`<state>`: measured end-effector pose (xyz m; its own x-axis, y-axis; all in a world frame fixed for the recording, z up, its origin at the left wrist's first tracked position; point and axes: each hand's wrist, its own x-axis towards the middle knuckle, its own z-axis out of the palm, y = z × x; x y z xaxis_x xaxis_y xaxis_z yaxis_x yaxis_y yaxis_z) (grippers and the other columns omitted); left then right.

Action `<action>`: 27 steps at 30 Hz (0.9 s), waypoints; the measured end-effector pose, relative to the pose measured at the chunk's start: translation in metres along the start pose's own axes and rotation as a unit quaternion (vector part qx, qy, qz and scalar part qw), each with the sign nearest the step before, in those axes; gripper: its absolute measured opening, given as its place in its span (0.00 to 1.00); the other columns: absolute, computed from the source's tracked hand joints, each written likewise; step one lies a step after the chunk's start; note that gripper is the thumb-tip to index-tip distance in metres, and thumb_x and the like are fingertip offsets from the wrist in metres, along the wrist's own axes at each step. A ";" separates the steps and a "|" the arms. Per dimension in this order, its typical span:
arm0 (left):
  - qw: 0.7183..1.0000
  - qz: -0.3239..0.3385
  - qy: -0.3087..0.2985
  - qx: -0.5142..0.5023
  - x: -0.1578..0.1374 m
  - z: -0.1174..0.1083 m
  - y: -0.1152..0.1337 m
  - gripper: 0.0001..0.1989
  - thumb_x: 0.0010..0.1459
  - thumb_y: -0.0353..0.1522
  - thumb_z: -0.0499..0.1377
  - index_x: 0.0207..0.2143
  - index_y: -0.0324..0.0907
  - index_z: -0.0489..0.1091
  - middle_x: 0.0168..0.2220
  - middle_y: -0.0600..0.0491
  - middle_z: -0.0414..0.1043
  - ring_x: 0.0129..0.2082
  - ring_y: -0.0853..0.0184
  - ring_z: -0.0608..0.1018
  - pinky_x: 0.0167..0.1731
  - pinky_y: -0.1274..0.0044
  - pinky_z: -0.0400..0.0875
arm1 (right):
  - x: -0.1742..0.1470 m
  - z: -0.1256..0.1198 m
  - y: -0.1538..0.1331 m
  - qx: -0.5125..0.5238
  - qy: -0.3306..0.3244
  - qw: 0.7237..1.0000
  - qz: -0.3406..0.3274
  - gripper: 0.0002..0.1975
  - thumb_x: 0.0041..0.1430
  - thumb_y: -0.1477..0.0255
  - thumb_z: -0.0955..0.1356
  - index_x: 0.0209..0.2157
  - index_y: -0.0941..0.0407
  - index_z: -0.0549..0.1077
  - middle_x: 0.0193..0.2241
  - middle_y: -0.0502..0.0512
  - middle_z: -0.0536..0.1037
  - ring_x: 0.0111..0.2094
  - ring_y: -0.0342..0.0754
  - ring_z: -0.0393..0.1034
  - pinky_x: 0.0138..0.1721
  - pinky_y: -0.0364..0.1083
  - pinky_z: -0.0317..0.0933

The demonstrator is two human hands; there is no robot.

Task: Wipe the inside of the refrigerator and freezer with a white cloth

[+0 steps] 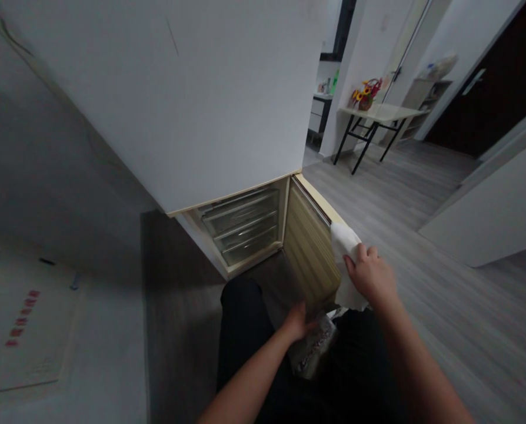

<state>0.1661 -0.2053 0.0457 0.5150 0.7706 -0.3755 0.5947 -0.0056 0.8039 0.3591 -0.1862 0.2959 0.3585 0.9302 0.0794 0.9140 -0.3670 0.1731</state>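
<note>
I stand before a white fridge [192,106] whose lower freezer door [309,247] is swung open toward me, its ribbed cream inner face showing. My right hand [371,274] presses a white cloth [345,244] against the outer edge of that door. My left hand [299,321] rests low by the door's bottom corner, touching a grey speckled bag-like thing [313,350] beside my dark trousers. Clear freezer drawers [240,227] are stacked inside the open compartment.
A white wall runs along the left, with a flat cardboard sheet [25,312] on the floor beside it. Grey wood flooring spreads to the right. A small table [378,115] with flowers stands far back, near a dark door.
</note>
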 end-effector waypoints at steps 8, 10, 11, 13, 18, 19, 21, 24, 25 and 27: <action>0.999 0.017 0.008 0.027 -0.011 -0.005 0.007 0.43 0.58 0.36 0.65 0.72 0.35 0.54 0.73 0.34 0.59 0.73 0.48 0.63 0.72 0.60 0.56 | 0.033 0.010 0.049 0.046 -0.002 0.998 0.036 0.28 0.73 0.47 0.60 0.51 0.59 0.68 0.51 0.67 0.77 0.47 0.63 0.77 0.37 0.50 0.63; 0.999 0.006 0.008 0.037 -0.015 -0.011 0.004 0.41 0.60 0.37 0.64 0.72 0.34 0.55 0.73 0.33 0.58 0.73 0.48 0.63 0.72 0.61 0.56 | 0.046 0.014 0.065 0.058 -0.007 0.996 0.061 0.31 0.71 0.44 0.61 0.51 0.58 0.69 0.51 0.67 0.78 0.48 0.63 0.77 0.37 0.50 0.62; 0.999 0.003 0.009 0.042 -0.018 -0.014 0.003 0.40 0.61 0.37 0.62 0.71 0.34 0.55 0.73 0.34 0.58 0.73 0.48 0.62 0.72 0.62 0.55 | 0.053 0.015 0.073 0.064 -0.005 0.995 0.072 0.32 0.70 0.42 0.62 0.52 0.58 0.70 0.50 0.67 0.78 0.48 0.63 0.76 0.37 0.50 0.62; 0.999 -0.001 0.010 0.054 -0.023 -0.020 0.000 0.37 0.63 0.38 0.60 0.71 0.36 0.57 0.73 0.36 0.59 0.74 0.50 0.62 0.73 0.64 0.54 | 0.064 0.019 0.084 0.071 0.008 0.994 0.088 0.33 0.68 0.41 0.63 0.53 0.58 0.71 0.50 0.68 0.79 0.48 0.63 0.76 0.38 0.51 0.61; 0.996 -0.022 0.008 0.085 -0.032 -0.035 -0.005 0.36 0.63 0.39 0.59 0.70 0.34 0.58 0.72 0.35 0.61 0.72 0.50 0.65 0.71 0.64 0.58 | 0.073 0.024 0.090 0.077 0.020 0.993 0.087 0.34 0.67 0.40 0.63 0.51 0.59 0.72 0.49 0.70 0.79 0.47 0.63 0.76 0.39 0.51 0.62; 0.996 -0.027 0.004 0.089 -0.032 -0.036 -0.006 0.36 0.63 0.39 0.59 0.70 0.34 0.58 0.71 0.35 0.62 0.71 0.50 0.66 0.70 0.64 0.59 | 0.072 0.024 0.088 0.074 0.019 0.993 0.086 0.34 0.67 0.41 0.63 0.51 0.59 0.72 0.48 0.70 0.79 0.47 0.63 0.76 0.40 0.51 0.63; 0.995 -0.036 -0.008 0.095 -0.029 -0.036 -0.007 0.36 0.63 0.40 0.59 0.69 0.35 0.59 0.70 0.36 0.65 0.70 0.50 0.68 0.69 0.65 0.61 | 0.070 0.023 0.084 0.062 0.020 0.994 0.083 0.34 0.68 0.42 0.62 0.52 0.59 0.71 0.49 0.70 0.79 0.48 0.63 0.76 0.40 0.52 0.64; 0.993 -0.056 -0.032 0.096 -0.017 -0.028 -0.007 0.37 0.61 0.42 0.60 0.69 0.37 0.61 0.69 0.36 0.66 0.69 0.48 0.70 0.67 0.64 0.64 | 0.068 0.020 0.080 0.043 0.012 0.996 0.076 0.33 0.70 0.43 0.60 0.54 0.59 0.69 0.52 0.70 0.78 0.49 0.64 0.76 0.42 0.53 0.66; 0.993 -0.064 -0.040 0.093 -0.011 -0.024 -0.007 0.38 0.60 0.42 0.62 0.69 0.37 0.61 0.69 0.36 0.66 0.69 0.47 0.70 0.67 0.63 0.64 | 0.068 0.019 0.079 0.041 0.003 0.996 0.074 0.33 0.71 0.43 0.59 0.54 0.59 0.69 0.52 0.70 0.77 0.50 0.65 0.76 0.42 0.53 0.66; 0.992 -0.075 -0.054 0.080 0.002 -0.014 -0.005 0.40 0.56 0.43 0.66 0.68 0.38 0.63 0.68 0.36 0.68 0.67 0.45 0.71 0.66 0.61 0.66 | 0.066 0.018 0.076 0.040 -0.021 0.997 0.068 0.34 0.72 0.44 0.57 0.55 0.60 0.67 0.53 0.70 0.77 0.50 0.66 0.77 0.43 0.54 0.67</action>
<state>0.1557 -0.1954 0.0477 0.4714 0.6971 -0.5403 0.7557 -0.0033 0.6550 0.4559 -0.1525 0.2971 0.4867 0.8718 0.0558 0.8677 -0.4898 0.0850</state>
